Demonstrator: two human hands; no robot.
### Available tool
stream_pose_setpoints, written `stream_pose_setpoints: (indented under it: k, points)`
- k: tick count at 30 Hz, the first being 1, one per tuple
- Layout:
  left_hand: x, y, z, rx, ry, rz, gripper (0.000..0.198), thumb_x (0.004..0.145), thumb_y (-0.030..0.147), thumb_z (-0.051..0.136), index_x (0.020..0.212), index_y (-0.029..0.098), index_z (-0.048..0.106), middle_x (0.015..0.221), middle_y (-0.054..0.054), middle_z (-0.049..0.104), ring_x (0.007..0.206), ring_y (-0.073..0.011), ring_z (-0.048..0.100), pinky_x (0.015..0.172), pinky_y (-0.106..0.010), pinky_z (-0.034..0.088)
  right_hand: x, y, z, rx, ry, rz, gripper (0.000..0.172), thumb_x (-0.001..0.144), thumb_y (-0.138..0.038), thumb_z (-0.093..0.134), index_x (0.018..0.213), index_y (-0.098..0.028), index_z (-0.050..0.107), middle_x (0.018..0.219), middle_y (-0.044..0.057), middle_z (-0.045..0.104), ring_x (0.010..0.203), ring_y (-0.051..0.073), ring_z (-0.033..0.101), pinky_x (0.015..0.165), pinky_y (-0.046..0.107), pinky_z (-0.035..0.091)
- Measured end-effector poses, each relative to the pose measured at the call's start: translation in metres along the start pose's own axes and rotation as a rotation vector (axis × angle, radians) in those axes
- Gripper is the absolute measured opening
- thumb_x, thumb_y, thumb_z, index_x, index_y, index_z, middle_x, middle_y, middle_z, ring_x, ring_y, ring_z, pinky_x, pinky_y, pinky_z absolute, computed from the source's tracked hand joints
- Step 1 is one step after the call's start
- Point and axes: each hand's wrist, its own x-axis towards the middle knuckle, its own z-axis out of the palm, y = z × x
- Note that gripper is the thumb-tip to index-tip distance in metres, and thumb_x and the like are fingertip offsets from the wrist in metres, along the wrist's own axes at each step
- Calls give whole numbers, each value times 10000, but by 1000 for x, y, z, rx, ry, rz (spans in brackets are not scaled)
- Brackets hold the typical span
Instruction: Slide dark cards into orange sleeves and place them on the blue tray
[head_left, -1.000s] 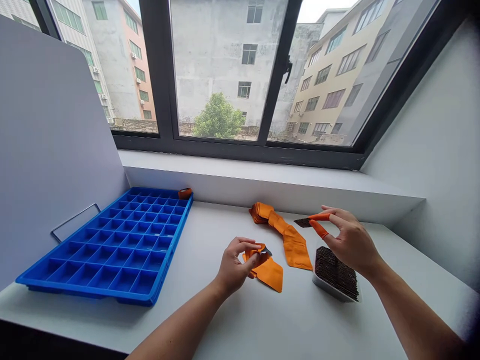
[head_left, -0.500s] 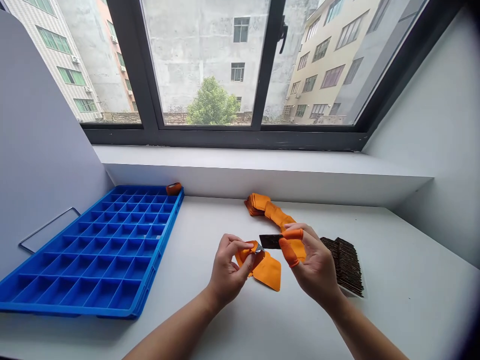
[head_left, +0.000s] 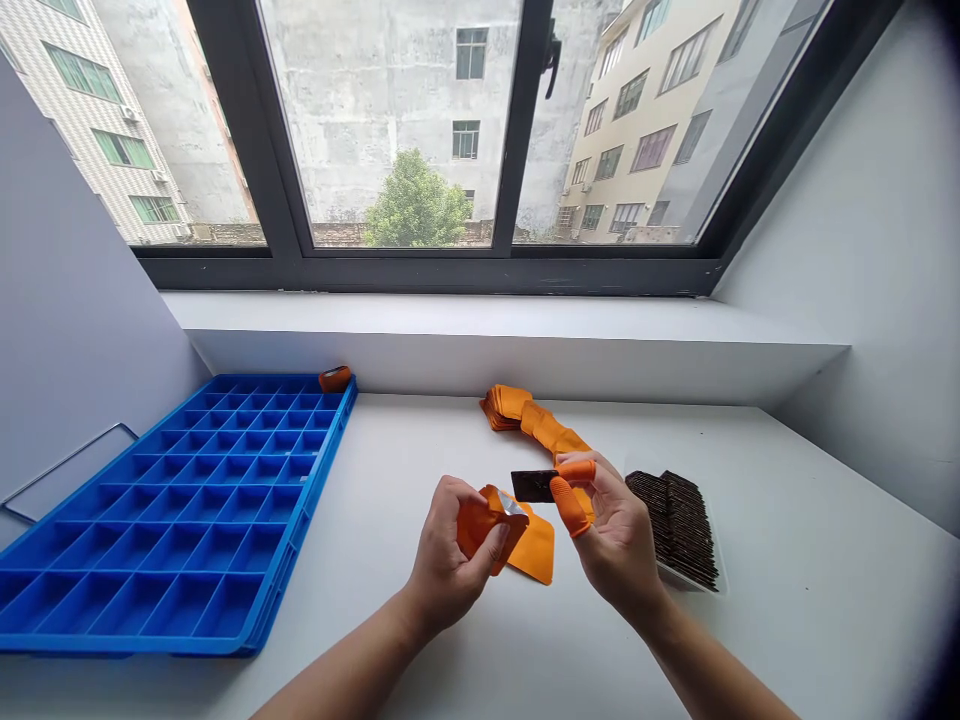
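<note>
My left hand (head_left: 452, 560) is closed on a small orange pouch (head_left: 487, 530), whose mouth gapes and shows a silvery lining. Between thumb and forefinger, both in orange finger cots, my right hand (head_left: 611, 510) pinches a thin dark brown rectangular piece (head_left: 533, 486). That piece is held level just right of the pouch's mouth, apart from it. Another orange pouch (head_left: 536, 550) lies flat on the table beneath. A row of overlapping orange pouches (head_left: 551, 430) runs behind my right hand, partly hidden by it. Beside that hand, a white tray (head_left: 694, 585) holds rows of similar dark pieces (head_left: 679, 525).
At the left stands a blue tray (head_left: 289, 540) divided into many compartments. An orange pouch (head_left: 334, 379) sits in its far right corner. A wire handle (head_left: 67, 460) lies left of it. The white table (head_left: 420, 440) meets a ledge under the window.
The pouch's mouth has opened wider in my left hand. The dark piece in my right hand stays close to it. The whole view has shifted slightly.
</note>
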Motion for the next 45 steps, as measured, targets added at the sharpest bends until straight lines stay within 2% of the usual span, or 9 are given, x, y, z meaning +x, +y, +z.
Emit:
stream_pose_setpoints:
  k: [5, 11, 18, 24, 28, 31, 36, 41, 45]
  points:
    - [-1, 2, 1, -38, -11, 52, 202, 1060, 326, 663, 1190, 273, 518, 1063, -54, 529, 853, -185, 566, 723, -350, 543, -1, -1, 2, 26, -2, -18, 188, 1027, -457, 682, 991, -274, 663, 1065, 65, 653, 1176, 298, 645, 970, 445, 557]
    - [0, 2, 1, -9, -9, 104, 247, 1025, 260, 695, 1190, 267, 510, 1050, -47, 534, 888, -191, 581, 776, -357, 550, -4, 0, 4, -2, -48, -58, 143, 1034, -409, 671, 997, -272, 663, 1080, 78, 652, 1198, 307, 622, 969, 456, 545]
    - [0, 3, -1, 11, 2, 92, 278, 996, 200, 702, 1183, 261, 505, 1062, -47, 533, 898, -186, 577, 786, -334, 534, -4, 0, 2, -71, -50, -90, 158, 1026, -409, 667, 964, -264, 663, 1069, 81, 664, 1186, 320, 630, 936, 456, 553]
    - [-1, 1, -2, 45, 20, 83, 322, 960, 148, 703, 1179, 259, 495, 1066, -51, 524, 932, -200, 544, 804, -334, 507, -2, -3, 1, -125, -70, -172, 119, 1018, -354, 668, 938, -268, 651, 1012, 60, 645, 1137, 305, 637, 989, 482, 535]
    - [-1, 0, -2, 39, 5, 100, 355, 944, 118, 699, 1188, 258, 483, 1073, -50, 518, 920, -193, 546, 791, -324, 510, 0, -7, 1, -139, -124, -216, 97, 1012, -327, 666, 934, -272, 649, 990, 57, 630, 1120, 298, 624, 950, 463, 544]
    - [-1, 0, -2, 52, -17, 130, 390, 932, 113, 706, 1206, 261, 471, 1067, -45, 515, 908, -190, 546, 772, -317, 510, 0, -9, 2, -123, -160, -231, 92, 1008, -319, 665, 934, -269, 648, 968, 52, 611, 1085, 285, 619, 1002, 481, 543]
    - [0, 0, -2, 108, -12, 155, 493, 866, 125, 770, 1223, 264, 460, 1064, -42, 517, 925, -199, 551, 767, -321, 514, -2, -9, 3, -91, -184, -179, 108, 1016, -353, 667, 944, -273, 659, 1026, 65, 642, 1161, 302, 623, 1012, 478, 538]
    - [-3, -3, 0, 139, -15, 117, 677, 769, 252, 914, 1248, 280, 435, 1084, -23, 516, 866, -179, 573, 723, -307, 528, -6, -10, 5, -51, -198, -100, 163, 1017, -412, 679, 941, -267, 670, 1088, 76, 670, 1219, 322, 632, 994, 464, 540]
    - [-5, -6, -1, 173, -27, 119, 762, 788, 282, 912, 1352, 290, 399, 1120, -29, 544, 824, -165, 607, 705, -308, 554, -8, -13, 6, -57, -189, -97, 186, 1014, -424, 680, 911, -268, 674, 1056, 66, 683, 1199, 324, 647, 986, 460, 540]
